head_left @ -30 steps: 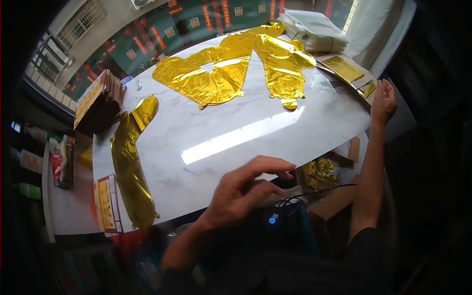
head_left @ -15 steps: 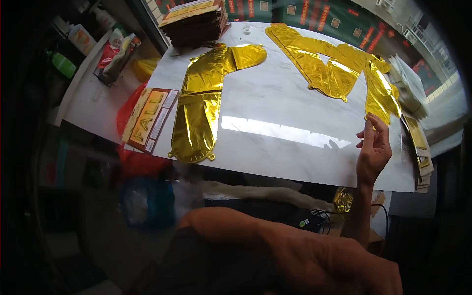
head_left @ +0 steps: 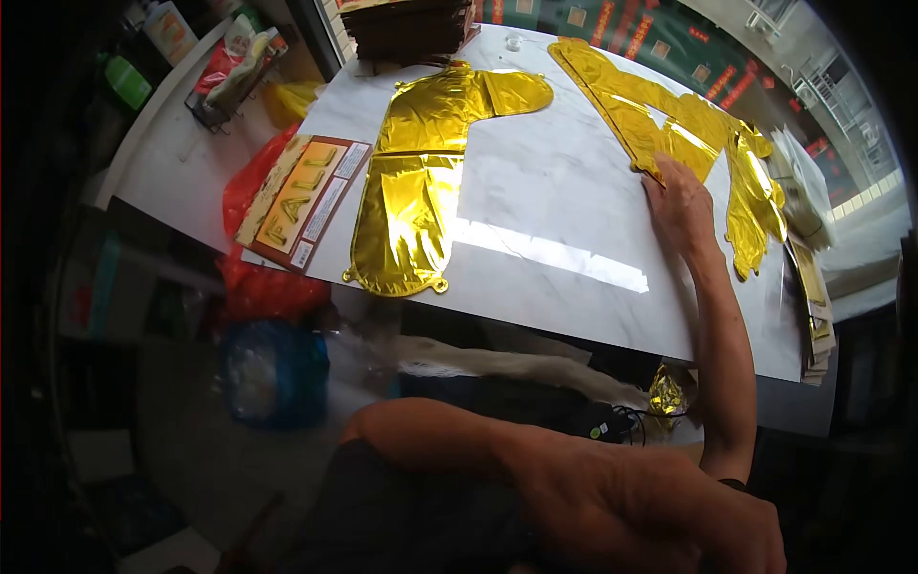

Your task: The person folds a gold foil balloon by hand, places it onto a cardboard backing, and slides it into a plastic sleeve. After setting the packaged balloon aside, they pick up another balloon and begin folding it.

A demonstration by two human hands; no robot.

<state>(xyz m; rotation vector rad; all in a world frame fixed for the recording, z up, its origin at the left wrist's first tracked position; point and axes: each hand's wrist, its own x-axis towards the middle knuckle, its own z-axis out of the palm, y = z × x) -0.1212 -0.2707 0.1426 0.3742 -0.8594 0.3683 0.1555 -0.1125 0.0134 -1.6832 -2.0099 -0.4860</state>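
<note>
My right hand (head_left: 682, 206) reaches over the white marbled table (head_left: 545, 206), its fingers closed at the lower corner of a flat gold foil balloon (head_left: 607, 86). Just right of it lies another gold foil piece (head_left: 751, 201), apart from the hand. A large bent gold foil balloon (head_left: 411, 191) lies flat at the left of the tabletop. Beside it, near the edge, is a card packet (head_left: 301, 201) printed "FALL". My left hand (head_left: 674, 497) is low in front of my body, below the table edge; its fingers are hidden in shadow.
A stack of brown packets (head_left: 406, 29) stands at the back left. More packets (head_left: 813, 306) and clear plastic sleeves (head_left: 798, 182) line the right edge. Red plastic bags (head_left: 273, 287) hang at the left. Below the table are a crumpled gold foil (head_left: 666, 390) and dark cables.
My right hand has moved left and away from me, from the rightmost foil piece to the corner of the neighbouring balloon. The camera view has shifted slightly.
</note>
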